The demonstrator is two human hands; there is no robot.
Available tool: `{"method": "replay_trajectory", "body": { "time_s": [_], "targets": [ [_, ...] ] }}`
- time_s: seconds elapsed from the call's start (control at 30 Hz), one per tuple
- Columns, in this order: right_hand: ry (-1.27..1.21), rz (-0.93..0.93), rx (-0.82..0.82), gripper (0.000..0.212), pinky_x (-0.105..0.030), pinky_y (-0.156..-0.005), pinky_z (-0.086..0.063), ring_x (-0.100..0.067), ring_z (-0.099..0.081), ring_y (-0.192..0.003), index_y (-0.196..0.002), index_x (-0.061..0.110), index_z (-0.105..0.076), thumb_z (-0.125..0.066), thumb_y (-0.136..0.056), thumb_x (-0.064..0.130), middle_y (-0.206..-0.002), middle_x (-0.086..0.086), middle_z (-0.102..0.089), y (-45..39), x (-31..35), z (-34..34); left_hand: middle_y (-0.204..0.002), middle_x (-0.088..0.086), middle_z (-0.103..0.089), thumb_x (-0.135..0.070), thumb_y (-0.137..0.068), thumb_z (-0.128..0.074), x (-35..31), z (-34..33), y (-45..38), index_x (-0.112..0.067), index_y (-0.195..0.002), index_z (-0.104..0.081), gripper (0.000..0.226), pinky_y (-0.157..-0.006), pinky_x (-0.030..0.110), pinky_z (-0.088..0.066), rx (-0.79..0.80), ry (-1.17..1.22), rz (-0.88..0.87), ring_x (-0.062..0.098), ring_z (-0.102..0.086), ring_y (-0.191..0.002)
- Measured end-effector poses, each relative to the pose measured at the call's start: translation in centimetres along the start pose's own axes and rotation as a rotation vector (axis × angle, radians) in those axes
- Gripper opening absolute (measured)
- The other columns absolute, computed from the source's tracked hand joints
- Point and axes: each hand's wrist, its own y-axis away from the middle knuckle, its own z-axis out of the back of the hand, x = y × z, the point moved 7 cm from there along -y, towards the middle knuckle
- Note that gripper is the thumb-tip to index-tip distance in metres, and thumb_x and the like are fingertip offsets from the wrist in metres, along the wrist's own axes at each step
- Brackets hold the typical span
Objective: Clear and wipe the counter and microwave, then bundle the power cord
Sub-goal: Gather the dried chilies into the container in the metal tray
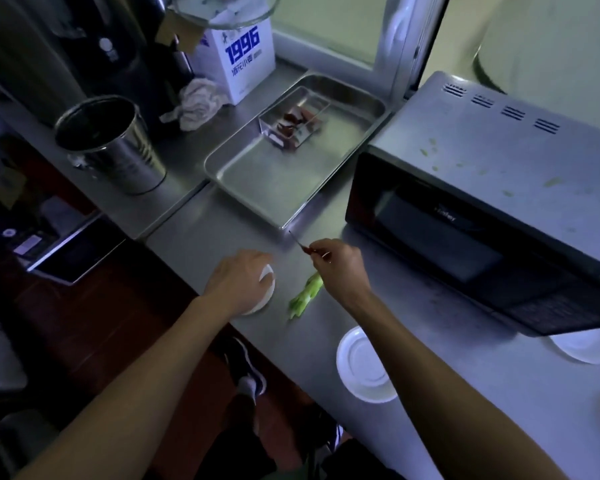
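Note:
My left hand point(238, 284) rests on a small white dish point(265, 294) near the front edge of the steel counter point(194, 230). My right hand point(340, 263) pinches a thin dark stick point(297, 239) that points toward the metal tray point(284, 174). Under my right wrist lies a green vegetable stalk point(305, 294). The black microwave point(482, 209) stands at the right, with green scraps point(430, 147) scattered on its grey top. A crumpled white cloth point(196, 105) lies at the back of the counter.
The tray holds a clear box point(293, 121) with dark food pieces. A steel bucket point(113, 143) stands at the left, a white carton point(241, 60) behind it. Two white plates, one point(364, 365) near the front edge, the other point(586, 344) under the microwave door.

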Motion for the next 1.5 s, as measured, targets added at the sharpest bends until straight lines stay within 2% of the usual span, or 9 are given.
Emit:
{"method": "replay_trajectory", "body": {
  "time_s": [0.17,0.27,0.4,0.6,0.67,0.77,1.0,1.27,1.5],
  "targets": [
    [0.011,-0.031,-0.040,0.023,-0.033,-0.083,-0.054,-0.020,-0.068,-0.090,-0.106,0.020,-0.077,-0.065,-0.088,0.014,-0.103,-0.003,-0.075,-5.2,1.2,-2.4,-0.125,0.003,-0.064,-0.029,-0.092,-0.059,3.1,2.3,-5.6,-0.023,-0.123,-0.064,0.032,-0.092,0.041,-0.050,-0.052,0.013,-0.086,0.029,-0.058,-0.114],
    [0.037,-0.043,-0.079,0.020,-0.035,-0.082,-0.053,-0.025,-0.068,-0.089,-0.103,0.017,-0.076,-0.065,-0.087,0.012,-0.099,-0.006,-0.075,-9.4,2.6,-4.2,-0.125,0.005,-0.064,-0.030,-0.093,-0.058,5.2,3.8,-9.9,-0.020,-0.124,-0.062,0.032,-0.090,0.040,-0.050,-0.043,0.008,-0.157,0.030,-0.057,-0.116],
    [0.082,-0.108,-0.137,0.019,-0.036,-0.078,-0.053,-0.029,-0.067,-0.086,-0.102,0.013,-0.075,-0.065,-0.086,0.009,-0.095,-0.010,-0.073,-15.6,3.6,-6.1,-0.126,0.003,-0.065,-0.030,-0.096,-0.056,8.2,5.1,-16.3,-0.020,-0.126,-0.063,0.032,-0.095,0.041,-0.048,-0.027,0.044,-0.195,0.026,-0.055,-0.117],
    [0.166,-0.096,-0.191,0.019,-0.036,-0.076,-0.054,-0.026,-0.066,-0.084,-0.104,0.008,-0.074,-0.064,-0.087,0.005,-0.098,-0.012,-0.073,-23.6,5.2,-7.8,-0.136,-0.001,-0.060,-0.031,-0.099,-0.050,12.1,6.8,-24.0,-0.022,-0.130,-0.061,0.034,-0.104,0.043,-0.044,0.026,0.101,-0.210,0.023,-0.050,-0.127],
    [0.176,-0.125,-0.187,0.021,-0.033,-0.077,-0.053,-0.026,-0.066,-0.086,-0.105,0.006,-0.074,-0.061,-0.089,0.004,-0.099,-0.012,-0.072,-25.4,5.3,-8.2,-0.139,-0.002,-0.058,-0.032,-0.100,-0.049,12.7,7.3,-25.8,-0.022,-0.132,-0.059,0.035,-0.106,0.043,-0.042,0.044,0.076,-0.239,0.022,-0.049,-0.129],
    [0.241,-0.132,-0.152,0.024,-0.038,-0.080,-0.053,-0.028,-0.064,-0.090,-0.110,0.006,-0.073,-0.054,-0.094,0.002,-0.102,-0.014,-0.070,-28.1,5.6,-9.0,-0.142,-0.003,-0.055,-0.036,-0.100,-0.048,13.4,8.2,-28.7,-0.025,-0.136,-0.056,0.038,-0.108,0.043,-0.040,0.063,0.061,-0.245,0.021,-0.048,-0.131],
    [0.231,-0.187,-0.205,0.024,-0.042,-0.082,-0.052,-0.032,-0.064,-0.091,-0.103,0.001,-0.073,-0.053,-0.089,-0.004,-0.102,-0.018,-0.070,-34.7,6.2,-8.5,-0.142,-0.001,-0.054,-0.037,-0.099,-0.048,14.0,9.7,-33.8,-0.026,-0.136,-0.055,0.040,-0.105,0.040,-0.040,0.105,0.072,-0.305,0.022,-0.048,-0.131],
    [0.217,-0.241,-0.250,0.025,-0.040,-0.084,-0.053,-0.029,-0.065,-0.092,-0.099,0.004,-0.073,-0.054,-0.086,-0.005,-0.102,-0.015,-0.071,-39.4,4.9,-8.3,-0.141,0.001,-0.056,-0.038,-0.099,-0.049,14.4,9.5,-37.2,-0.025,-0.134,-0.057,0.038,-0.104,0.041,-0.043,0.139,0.079,-0.330,0.024,-0.052,-0.127],
    [0.230,-0.266,-0.238,0.023,-0.032,-0.080,-0.051,-0.026,-0.065,-0.094,-0.100,0.007,-0.074,-0.056,-0.088,-0.002,-0.104,-0.012,-0.071,-42.3,3.4,-9.8,-0.138,0.004,-0.058,-0.035,-0.099,-0.051,14.4,8.7,-39.3,-0.020,-0.134,-0.058,0.038,-0.100,0.042,-0.046,0.153,0.063,-0.356,0.027,-0.055,-0.124]
  ]
}}
